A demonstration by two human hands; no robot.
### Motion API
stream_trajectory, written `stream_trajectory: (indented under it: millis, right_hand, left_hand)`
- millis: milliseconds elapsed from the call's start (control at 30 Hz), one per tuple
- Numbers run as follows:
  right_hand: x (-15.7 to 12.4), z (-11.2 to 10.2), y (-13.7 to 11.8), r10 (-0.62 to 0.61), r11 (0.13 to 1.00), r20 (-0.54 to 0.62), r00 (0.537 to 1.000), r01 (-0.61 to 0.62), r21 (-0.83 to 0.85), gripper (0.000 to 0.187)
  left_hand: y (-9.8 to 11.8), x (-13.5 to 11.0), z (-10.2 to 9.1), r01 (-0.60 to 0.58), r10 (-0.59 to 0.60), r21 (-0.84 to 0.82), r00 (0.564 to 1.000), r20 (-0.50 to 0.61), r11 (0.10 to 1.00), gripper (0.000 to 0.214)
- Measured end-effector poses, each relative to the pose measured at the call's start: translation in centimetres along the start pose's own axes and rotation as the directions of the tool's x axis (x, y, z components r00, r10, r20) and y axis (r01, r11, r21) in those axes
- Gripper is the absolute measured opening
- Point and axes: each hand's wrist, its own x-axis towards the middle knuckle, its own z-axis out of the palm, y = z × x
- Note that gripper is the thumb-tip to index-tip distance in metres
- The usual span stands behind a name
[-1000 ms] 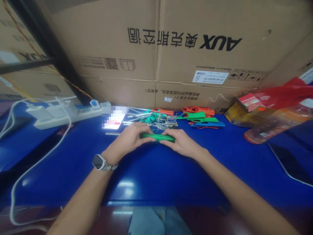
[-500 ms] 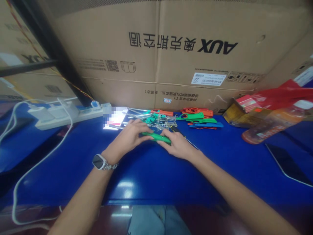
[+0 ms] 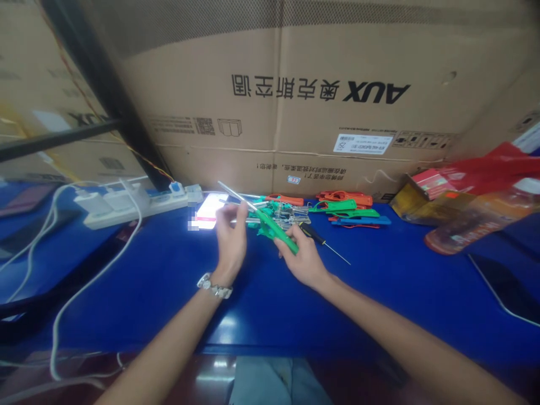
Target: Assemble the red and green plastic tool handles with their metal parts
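Note:
My right hand point(image 3: 304, 256) is closed round the lower end of a green handle point(image 3: 274, 229). From its upper end a thin silver rod point(image 3: 232, 192) slants up and to the left. My left hand point(image 3: 232, 239), with a metal-banded watch point(image 3: 214, 287) on the wrist, has its fingers curled at the rod; the fingertips seem to pinch it, partly hidden. Behind the hands lies a pile of small metal and green parts point(image 3: 291, 211). A black and yellow screwdriver point(image 3: 312, 233) rests just beyond my right hand.
Orange, green and blue handles point(image 3: 348, 205) lie to the right of the pile. A lit phone point(image 3: 211, 211) and a white power strip point(image 3: 147, 202) are at the left. Rightward are a drink bottle point(image 3: 472, 228) and a dark tablet point(image 3: 502, 287). A large cardboard box point(image 3: 295, 129) stands behind.
Both hands held the green handle before; my left hand has moved off it to the silver rod, now visible at its end. The handle has tilted, and the view has shifted slightly.

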Motion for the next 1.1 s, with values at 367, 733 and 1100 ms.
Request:
stream_trajectory:
  millis: [367,733,1100]
  right_hand:
    - [-1.0,2.5,-1.1,0.080,0.958,0.226,0.971,-0.137,0.250,0.027]
    - [1.3,-0.5,-0.6,0.099,0.960,0.166,0.981,-0.138,0.244,0.042]
    - [2.9,-1.7,0.0,0.087,0.879,-0.306,0.948,0.072,0.472,0.036]
  left_hand:
    - [1.2,-0.6,2.4,0.402,-0.170,-0.547,0.889,0.425,0.735,0.042]
    - [3.2,2.3,2.1,0.482,-0.173,-0.259,0.682,0.710,0.837,0.045]
    - [2.2,-0.2,3.4,-0.517,0.134,0.224,0.566,0.813,0.826,0.023]
